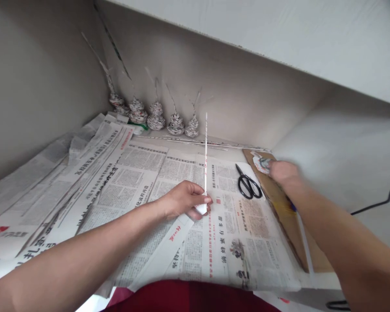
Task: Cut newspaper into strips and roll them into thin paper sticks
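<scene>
My left hand (195,200) is closed around the lower end of a thin rolled newspaper tube (206,160), which points straight up. From the same hand a flat newspaper strip (169,242) trails down toward the front edge. My right hand (284,172) is over the far part of a brown cardboard sheet (281,203). Its fingers are blurred and partly turned away, touching or close to a crumpled white and greenish piece (261,164). Black-handled scissors (248,186) lie between the two hands on the spread newspaper (188,173).
Several gourd-shaped woven paper pieces (156,116) stand along the back wall. Thin paper rods (195,141) lie before them. Stacked newspaper strips (71,182) cover the left side. A slanted white panel (247,26) hangs overhead, and a black cable (377,203) runs at right.
</scene>
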### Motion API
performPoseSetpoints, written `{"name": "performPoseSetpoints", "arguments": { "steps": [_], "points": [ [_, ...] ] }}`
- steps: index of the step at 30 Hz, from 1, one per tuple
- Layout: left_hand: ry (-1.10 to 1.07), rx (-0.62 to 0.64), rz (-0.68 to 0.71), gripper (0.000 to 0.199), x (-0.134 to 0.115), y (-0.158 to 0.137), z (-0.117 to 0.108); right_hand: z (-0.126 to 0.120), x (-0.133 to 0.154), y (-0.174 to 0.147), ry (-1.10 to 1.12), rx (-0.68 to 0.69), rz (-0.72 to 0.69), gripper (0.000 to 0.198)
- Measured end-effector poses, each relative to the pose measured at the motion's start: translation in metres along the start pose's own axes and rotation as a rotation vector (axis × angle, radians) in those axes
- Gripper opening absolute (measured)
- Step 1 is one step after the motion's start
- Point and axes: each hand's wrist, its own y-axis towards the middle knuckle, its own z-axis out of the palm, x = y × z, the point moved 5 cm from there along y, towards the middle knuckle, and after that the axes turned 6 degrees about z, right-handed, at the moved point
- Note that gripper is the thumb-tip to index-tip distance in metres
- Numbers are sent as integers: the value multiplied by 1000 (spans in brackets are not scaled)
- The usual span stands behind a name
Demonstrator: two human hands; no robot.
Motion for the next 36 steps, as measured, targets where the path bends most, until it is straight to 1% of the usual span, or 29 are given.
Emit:
{"name": "performPoseSetpoints", "arguments": {
  "steps": [2, 5, 7, 9, 10, 11, 12, 13, 15, 16, 17, 18, 19, 20, 23, 30, 32, 36],
  "points": [
    [-14, 6, 7, 30, -1, 0, 1, -1, -2, -3, -51, 3, 30, 19],
    [-37, 18, 19, 29, -2, -1, 2, -6, 0, -10, -79, -21, 62, 31],
    [-41, 27, 18, 30, -3, -1, 3, -13, 7, -17, -68, -58, 92, 38],
    [-35, 32, 10, 32, -2, -1, 3, -24, 21, -27, -58, -133, 115, 50],
    [-31, 33, 8, 32, -2, -1, 3, -30, 32, -33, -26, -179, 103, 56],
    [-28, 37, 9, 32, -1, -1, 3, -37, 45, -41, 17, -208, 73, 57],
    [-27, 41, 12, 32, 0, -1, 3, -42, 61, -51, 80, -222, 15, 53],
    [-27, 45, 16, 32, 0, 0, 3, -46, 80, -61, 317, -176, -91, 47],
    [-28, 54, 27, 31, 1, 0, 3, -49, 116, -86, 503, -27, -232, 44],
    [-27, 54, 28, 30, 2, 0, 3, -46, 135, -100, 766, 177, -344, 44],
    [-24, 51, 27, 29, 2, 0, 2, -44, 153, -115, 974, 388, -448, 43],
    [-18, 53, 24, 29, 2, 0, 2, -43, 166, -129, 1113, 515, -499, 41],
    [-11, 57, 20, 28, 2, 0, 3, -41, 174, -139, 1228, 595, -524, 38],
    [-2, 63, 16, 28, 2, -1, 3, -40, 180, -146, 1312, 637, -534, 35],
    [28, 71, 13, 26, 2, -1, 5, -33, 182, -153, 1458, 631, -496, 25],
    [69, 67, 11, 22, 4, -2, 7, -23, 177, -145, 1588, 556, -370, 15],
    [75, 62, 6, 22, 5, -1, 6, -24, 178, -147, 1571, 546, -389, 16],
    [65, 39, -5, 24, 6, -2, 5, -24, 181, -152, 1501, 610, -476, 23]
  ]
}}
